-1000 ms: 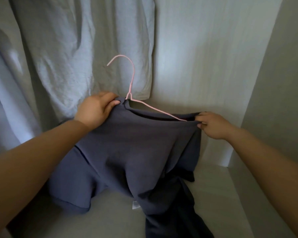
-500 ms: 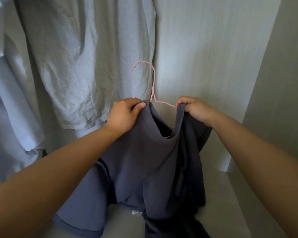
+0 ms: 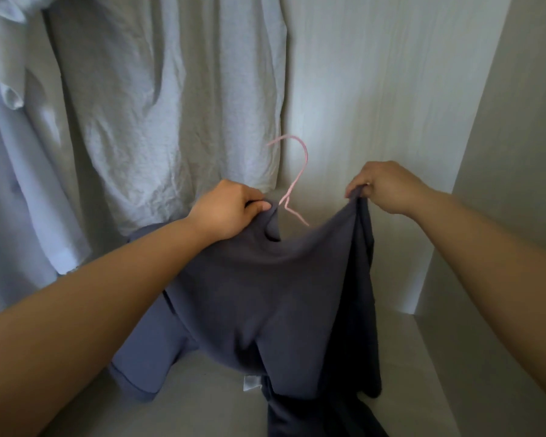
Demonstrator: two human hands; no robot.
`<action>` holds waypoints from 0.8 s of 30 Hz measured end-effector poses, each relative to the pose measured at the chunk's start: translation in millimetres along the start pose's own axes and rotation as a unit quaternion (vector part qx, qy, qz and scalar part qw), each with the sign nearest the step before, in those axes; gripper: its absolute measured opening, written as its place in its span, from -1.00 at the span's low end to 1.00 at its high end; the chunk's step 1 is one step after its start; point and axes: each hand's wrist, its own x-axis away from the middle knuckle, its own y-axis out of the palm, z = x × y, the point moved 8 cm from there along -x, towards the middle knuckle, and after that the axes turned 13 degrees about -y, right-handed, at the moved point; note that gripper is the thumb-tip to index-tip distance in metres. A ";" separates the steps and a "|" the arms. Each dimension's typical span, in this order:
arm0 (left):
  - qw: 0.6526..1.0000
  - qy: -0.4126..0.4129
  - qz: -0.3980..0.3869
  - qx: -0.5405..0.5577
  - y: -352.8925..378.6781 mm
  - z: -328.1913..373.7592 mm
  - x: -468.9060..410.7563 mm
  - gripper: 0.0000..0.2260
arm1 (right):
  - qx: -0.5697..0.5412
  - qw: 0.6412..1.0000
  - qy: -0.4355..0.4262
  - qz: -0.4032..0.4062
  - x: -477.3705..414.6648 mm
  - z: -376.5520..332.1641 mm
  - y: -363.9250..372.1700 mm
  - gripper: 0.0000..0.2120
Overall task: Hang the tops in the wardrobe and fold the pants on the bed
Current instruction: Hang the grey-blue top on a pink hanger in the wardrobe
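Dark top point(image 3: 265, 294) hangs below and between our hands; left hand point(image 3: 230, 212) grasps collar, right hand point(image 3: 382, 187) pinches shoulder edge. Pink hanger point(image 3: 292, 184) hook (between them) points up-left.

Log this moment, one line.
step: fitting dark top onto pink hanger | left hand: grips collar | right hand: pinches top's edge | hook: unhung

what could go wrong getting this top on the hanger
The pink hanger sits only in the neckline by the left hand, while the right hand holds one shoulder of the dark top off it; released now, the top would likely slip off. The hook could also snag the pale shirt behind.
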 end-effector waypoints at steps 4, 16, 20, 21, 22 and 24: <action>0.981 -0.092 0.020 0.168 -4.6 4.2 -3.4 -0.76 | -0.173 0.981 -0.015 0.083 -7.1 -34.5 8.2 -0.78; 0.976 -0.047 0.005 0.212 -12.5 -0.9 4.4 -0.81 | -0.271 0.959 0.020 0.078 0.2 -42.2 3.3 -0.84; 0.986 -0.067 0.027 0.152 -23.8 -23.4 0.8 -0.75 | -0.249 0.964 0.031 0.086 4.5 -23.9 -12.9 -0.86; 0.985 -0.075 0.034 0.151 -26.9 -29.0 1.5 -0.75 | -0.259 0.960 0.042 0.100 8.0 -18.7 -16.7 -0.86; 0.984 -0.085 0.041 0.154 -28.7 -34.7 2.2 -0.76 | -0.264 0.956 0.050 0.113 11.7 -14.8 -19.8 -0.85; 0.983 -0.104 0.061 0.142 -31.0 -43.1 4.6 -0.79 | -0.260 0.957 0.057 0.118 16.6 -11.9 -20.7 -0.85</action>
